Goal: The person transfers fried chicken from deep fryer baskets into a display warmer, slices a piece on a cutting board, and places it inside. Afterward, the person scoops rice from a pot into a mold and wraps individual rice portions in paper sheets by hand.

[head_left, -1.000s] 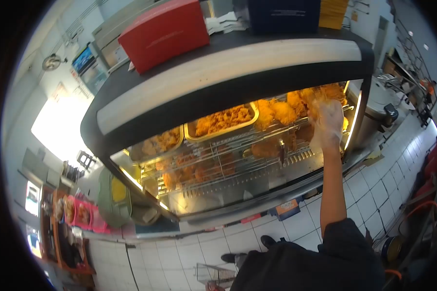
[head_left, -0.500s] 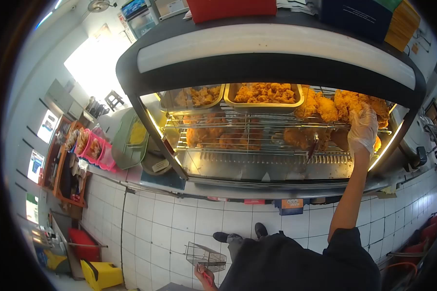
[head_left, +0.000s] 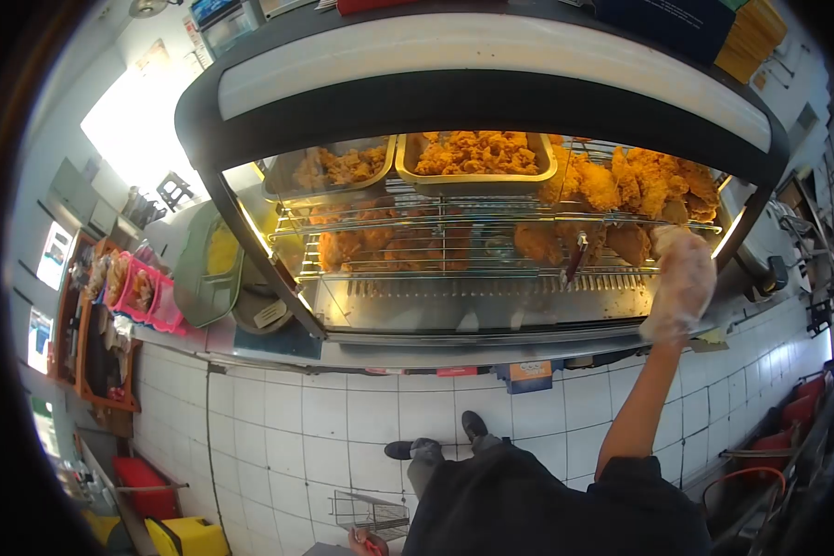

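My right hand, in a clear plastic glove, is in front of the right end of the heated glass cabinet. Its fingers point up toward the shelves and are blurred, so whether they hold anything is unclear. Just above it, large fried chicken pieces lie on the upper rack, with more pieces on the rack below. Low in the view, my left hand is closed on the red handle of a wire basket. A metal tray of small fried pieces sits on the upper rack.
A second tray stands left of the first. Beyond the cabinet's left end are a green container and pink baskets. Below is the tiled floor, with a yellow bin at lower left. A blue box sits under the cabinet.
My right hand has drawn back from the upper rack's chicken, down and out to the cabinet's front edge. The camera view has shifted. My left hand still holds the basket.
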`<state>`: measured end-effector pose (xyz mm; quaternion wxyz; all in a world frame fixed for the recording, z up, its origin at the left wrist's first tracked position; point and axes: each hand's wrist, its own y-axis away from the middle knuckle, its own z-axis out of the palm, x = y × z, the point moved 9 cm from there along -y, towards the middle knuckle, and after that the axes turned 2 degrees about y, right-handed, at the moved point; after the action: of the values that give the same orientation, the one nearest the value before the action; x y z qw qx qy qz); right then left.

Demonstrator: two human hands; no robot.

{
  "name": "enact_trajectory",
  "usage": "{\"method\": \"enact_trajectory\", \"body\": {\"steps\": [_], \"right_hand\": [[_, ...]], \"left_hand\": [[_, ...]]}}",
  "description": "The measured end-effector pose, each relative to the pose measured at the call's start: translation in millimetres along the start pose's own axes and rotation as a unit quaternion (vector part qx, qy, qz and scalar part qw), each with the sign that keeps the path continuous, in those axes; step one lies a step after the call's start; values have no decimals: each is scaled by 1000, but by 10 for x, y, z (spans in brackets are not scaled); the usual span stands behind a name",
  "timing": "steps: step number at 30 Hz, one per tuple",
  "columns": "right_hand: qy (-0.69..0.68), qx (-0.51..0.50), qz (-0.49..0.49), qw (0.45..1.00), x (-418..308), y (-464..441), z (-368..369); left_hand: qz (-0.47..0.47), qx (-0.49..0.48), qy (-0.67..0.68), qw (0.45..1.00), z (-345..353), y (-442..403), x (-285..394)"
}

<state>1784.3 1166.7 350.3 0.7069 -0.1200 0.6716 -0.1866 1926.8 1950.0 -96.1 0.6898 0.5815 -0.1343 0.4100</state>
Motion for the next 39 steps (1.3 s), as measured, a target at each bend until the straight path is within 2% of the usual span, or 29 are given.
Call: {"method": "enact_trajectory", "body": {"steps": [1,2,3,4,5,6,7,8,9,11,13,14,16,17,18,19,20,21,22,23,24,25,28,32,33,35,37,38,39], "right_hand": [[28,-46,-21,998,9,192,96],[-8,-129,-35,991,-210,482,430],[48,-177,70,981,-179,796,620],[102,-251,70,960,-69,1092,895],[76,-343,123,928,-35,1459,1196],[96,-445,120,883,78,1850,1499],[173,-513,52,839,130,2238,1777],[254,-630,54,732,372,2778,2044],[325,-728,54,601,568,3332,2205],[349,-818,-38,456,474,4221,2501],[312,-858,-26,407,454,4903,2711],[285,-886,-34,365,458,5351,2839],[171,-900,-25,399,921,6101,3108],[12,-867,-361,344,1308,6671,3057],[103,-871,-383,290,1667,6933,3163],[194,-891,-328,245,2509,7182,3247],[189,-882,-398,165,2800,7350,3260],[103,-836,-528,113,2232,7354,3147],[209,-820,-532,-25,2739,7546,3087],[142,-910,-386,48,3301,7514,3177],[57,-967,-230,93,3817,7475,3266],[125,-946,-296,39,3788,7543,3378],[192,-901,-382,-77,3364,8075,3582],[107,-845,-493,-177,2772,8927,3981],[32,-802,-567,-182,2539,9167,4049],[-77,-668,-728,-131,1810,9528,4195],[179,-767,-582,-202,1887,10213,4671],[31,-731,-658,-177,1733,10604,4794],[-122,-678,-709,-150,2159,11055,5078]], "left_hand": [[-35,-15,42,998,-192,-140,-65],[-34,-1,58,998,-285,-209,-36],[-24,19,72,997,-325,-313,-34],[-11,32,80,996,-363,-424,-26],[3,43,87,995,-419,-514,3],[14,52,96,994,-471,-599,23],[25,59,108,992,-523,-679,43],[36,66,121,990,-579,-759,59],[49,73,136,987,-666,-836,97],[84,86,178,977,-878,-1000,171],[141,89,256,952,-1194,-1172,255],[138,71,236,959,-1161,-1078,320],[140,59,207,966,-985,-733,542],[112,129,308,936,-1033,-605,501],[123,49,260,956,-1119,-710,515],[93,-22,413,906,-819,-491,788],[50,-44,512,856,-769,-321,818],[62,-15,472,879,-765,-124,929],[59,10,427,902,-720,86,1030],[87,30,407,909,-686,261,1126],[106,47,376,919,-615,423,1246],[118,59,338,932,-543,643,1344],[177,111,379,901,-434,1261,1770],[229,141,451,851,-355,1827,2011],[250,140,480,829,-315,1899,2065],[273,175,507,799,-209,2030,2197],[319,198,527,762,-115,2020,2288],[336,225,521,752,-74,1993,2360],[350,254,512,742,-38,1997,2438]]}}
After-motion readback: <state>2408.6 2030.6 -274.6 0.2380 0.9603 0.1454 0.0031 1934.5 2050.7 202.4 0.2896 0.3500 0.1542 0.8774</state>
